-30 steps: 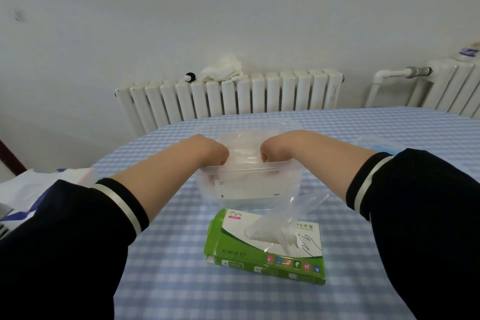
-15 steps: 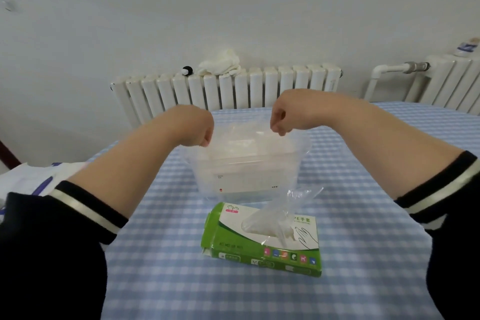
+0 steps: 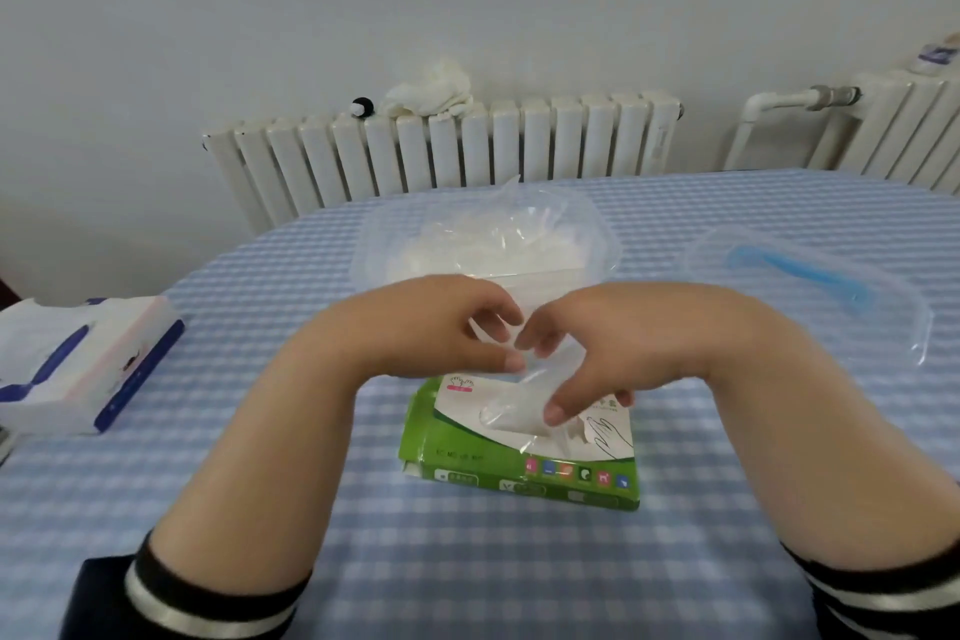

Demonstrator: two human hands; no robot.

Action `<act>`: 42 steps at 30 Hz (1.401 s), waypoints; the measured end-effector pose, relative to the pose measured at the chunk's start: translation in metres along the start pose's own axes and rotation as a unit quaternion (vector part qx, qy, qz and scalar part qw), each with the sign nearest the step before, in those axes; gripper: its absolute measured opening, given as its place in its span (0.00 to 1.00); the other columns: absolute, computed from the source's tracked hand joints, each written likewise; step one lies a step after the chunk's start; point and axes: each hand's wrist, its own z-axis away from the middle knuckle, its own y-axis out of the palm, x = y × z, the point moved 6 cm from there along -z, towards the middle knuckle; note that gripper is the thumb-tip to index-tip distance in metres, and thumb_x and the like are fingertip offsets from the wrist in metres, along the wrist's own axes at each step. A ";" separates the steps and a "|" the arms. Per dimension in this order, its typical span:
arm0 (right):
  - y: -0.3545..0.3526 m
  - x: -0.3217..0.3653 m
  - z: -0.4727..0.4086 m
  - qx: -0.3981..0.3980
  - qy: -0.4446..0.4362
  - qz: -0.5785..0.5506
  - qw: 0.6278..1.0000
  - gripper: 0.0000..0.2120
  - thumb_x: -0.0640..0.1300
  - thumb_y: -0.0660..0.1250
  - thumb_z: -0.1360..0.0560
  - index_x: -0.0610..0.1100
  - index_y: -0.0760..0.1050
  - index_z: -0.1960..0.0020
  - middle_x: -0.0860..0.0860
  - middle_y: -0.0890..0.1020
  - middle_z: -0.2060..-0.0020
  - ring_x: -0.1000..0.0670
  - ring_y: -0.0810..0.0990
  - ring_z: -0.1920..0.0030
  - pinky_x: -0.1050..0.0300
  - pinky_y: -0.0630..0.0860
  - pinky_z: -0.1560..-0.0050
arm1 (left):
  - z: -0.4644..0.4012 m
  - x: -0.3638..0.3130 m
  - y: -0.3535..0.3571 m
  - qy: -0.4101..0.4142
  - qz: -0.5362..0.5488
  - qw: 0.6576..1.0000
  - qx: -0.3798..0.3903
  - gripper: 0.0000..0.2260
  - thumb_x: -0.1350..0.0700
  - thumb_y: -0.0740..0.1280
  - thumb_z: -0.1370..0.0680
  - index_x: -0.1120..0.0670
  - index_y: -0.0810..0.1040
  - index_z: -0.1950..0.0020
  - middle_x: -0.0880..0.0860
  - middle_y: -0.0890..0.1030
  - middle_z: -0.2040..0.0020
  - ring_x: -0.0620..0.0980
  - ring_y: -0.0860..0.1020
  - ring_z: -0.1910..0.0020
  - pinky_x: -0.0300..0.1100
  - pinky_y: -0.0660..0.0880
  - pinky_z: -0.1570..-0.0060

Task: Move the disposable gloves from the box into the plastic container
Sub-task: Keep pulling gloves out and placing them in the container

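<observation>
A green and white glove box [image 3: 524,452] lies on the checked tablecloth in front of me. A clear disposable glove [image 3: 511,411] sticks up out of its top opening. My left hand [image 3: 431,322] and my right hand [image 3: 597,338] are both just above the box, fingers curled round the top of that glove. Behind them stands the clear plastic container [image 3: 605,244] with crumpled gloves [image 3: 483,244] inside.
The container's clear lid with a blue seal [image 3: 810,286] lies to the right. A white and blue tissue pack [image 3: 78,364] sits at the left table edge. White radiators [image 3: 441,146] line the wall behind the table.
Both hands have come back from the container toward me, down to the box, and taken hold of the glove that sticks out of it.
</observation>
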 end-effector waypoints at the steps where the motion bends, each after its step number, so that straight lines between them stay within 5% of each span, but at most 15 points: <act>1: 0.005 0.000 -0.002 0.007 0.007 0.034 0.999 0.27 0.54 0.73 0.29 0.54 0.69 0.32 0.60 0.77 0.41 0.57 0.80 0.70 0.62 0.75 0.61 | -0.001 -0.001 0.007 0.000 0.014 1.000 0.027 0.21 0.42 0.73 0.28 0.42 0.75 0.37 0.38 0.78 0.44 0.37 0.79 0.50 0.41 0.77 0.45; 6: 0.002 -0.004 -0.015 -0.065 0.008 0.045 0.997 0.03 0.43 0.66 0.24 0.49 0.78 0.52 0.54 0.84 0.65 0.56 0.81 0.64 0.56 0.76 0.59 | -0.009 0.001 0.037 0.000 0.053 0.995 0.081 0.29 0.45 0.78 0.32 0.40 0.68 0.36 0.38 0.74 0.42 0.47 0.83 0.52 0.47 0.80 0.48; 10: -0.013 -0.005 -0.011 -0.156 -0.028 -0.040 0.987 0.10 0.52 0.64 0.22 0.49 0.78 0.58 0.56 0.82 0.70 0.60 0.79 0.67 0.56 0.77 0.59 | -0.013 0.008 0.045 0.003 0.081 0.994 0.079 0.30 0.48 0.78 0.31 0.43 0.67 0.35 0.43 0.77 0.43 0.45 0.82 0.53 0.43 0.81 0.53; 14: -0.033 -0.012 -0.002 -0.297 -0.037 -0.109 0.948 0.14 0.54 0.59 0.22 0.50 0.78 0.60 0.56 0.81 0.62 0.58 0.77 0.61 0.57 0.73 0.56 | -0.010 0.005 0.045 0.030 0.111 0.989 0.095 0.18 0.50 0.77 0.29 0.39 0.70 0.49 0.36 0.79 0.55 0.35 0.79 0.58 0.36 0.79 0.58; 17: -0.048 -0.017 0.009 -0.391 -0.060 -0.172 0.902 0.16 0.54 0.58 0.22 0.48 0.80 0.57 0.59 0.77 0.49 0.60 0.74 0.49 0.73 0.66 0.50 | -0.009 0.007 0.042 0.019 0.109 0.990 0.084 0.16 0.44 0.74 0.28 0.44 0.73 0.44 0.38 0.80 0.52 0.42 0.82 0.54 0.38 0.80 0.54; 19: -0.051 -0.022 0.010 -0.409 -0.062 -0.190 0.890 0.17 0.51 0.59 0.20 0.41 0.80 0.55 0.58 0.78 0.49 0.61 0.74 0.51 0.78 0.64 0.51 | -0.009 0.003 0.033 0.033 0.157 0.986 0.045 0.15 0.45 0.72 0.26 0.42 0.72 0.42 0.39 0.79 0.49 0.42 0.81 0.53 0.40 0.81 0.55; 23: -0.048 -0.036 0.005 -0.384 -0.033 -0.306 0.870 0.22 0.48 0.62 0.20 0.28 0.73 0.59 0.45 0.70 0.70 0.55 0.64 0.74 0.70 0.63 0.72 | -0.003 -0.003 0.009 0.035 0.261 0.961 -0.078 0.12 0.55 0.71 0.24 0.49 0.77 0.42 0.46 0.83 0.50 0.42 0.82 0.53 0.43 0.82 0.54; 29: -0.044 -0.043 -0.001 -0.368 -0.022 -0.506 0.780 0.14 0.31 0.67 0.26 0.41 0.67 0.66 0.52 0.76 0.72 0.54 0.79 0.71 0.57 0.80 0.67 | 0.012 -0.010 -0.022 0.078 0.328 0.894 -0.295 0.12 0.46 0.71 0.27 0.40 0.76 0.44 0.44 0.82 0.49 0.43 0.83 0.52 0.44 0.81 0.56; 31: -0.040 -0.041 -0.004 -0.349 -0.029 -0.561 0.750 0.12 0.29 0.67 0.26 0.41 0.67 0.62 0.46 0.79 0.64 0.48 0.82 0.69 0.49 0.83 0.62 | 0.018 -0.011 -0.030 0.093 0.317 0.876 -0.352 0.05 0.52 0.72 0.26 0.43 0.80 0.52 0.41 0.83 0.54 0.40 0.81 0.55 0.42 0.79 0.53; 33: -0.039 -0.039 -0.006 -0.342 -0.031 -0.597 0.725 0.10 0.31 0.67 0.25 0.42 0.69 0.58 0.44 0.80 0.63 0.47 0.80 0.72 0.49 0.82 0.64 | 0.021 -0.006 -0.034 0.086 0.319 0.854 -0.403 0.09 0.61 0.71 0.24 0.47 0.81 0.58 0.43 0.83 0.60 0.39 0.80 0.59 0.37 0.78 0.55; 37: -0.039 -0.047 -0.007 -0.352 -0.018 -0.578 0.736 0.13 0.38 0.71 0.25 0.46 0.71 0.45 0.46 0.81 0.68 0.51 0.75 0.74 0.56 0.78 0.68 | 0.021 0.014 -0.041 0.040 0.370 0.812 -0.450 0.09 0.63 0.65 0.21 0.49 0.76 0.51 0.45 0.84 0.65 0.39 0.81 0.65 0.31 0.75 0.62; 42: -0.042 -0.067 -0.012 -0.406 0.029 -0.518 0.753 0.12 0.40 0.70 0.24 0.49 0.68 0.47 0.48 0.83 0.64 0.54 0.71 0.76 0.61 0.71 0.73 | 0.013 0.034 -0.042 -0.028 0.295 0.827 -0.479 0.10 0.60 0.60 0.18 0.47 0.65 0.56 0.45 0.84 0.66 0.39 0.81 0.65 0.31 0.72 0.69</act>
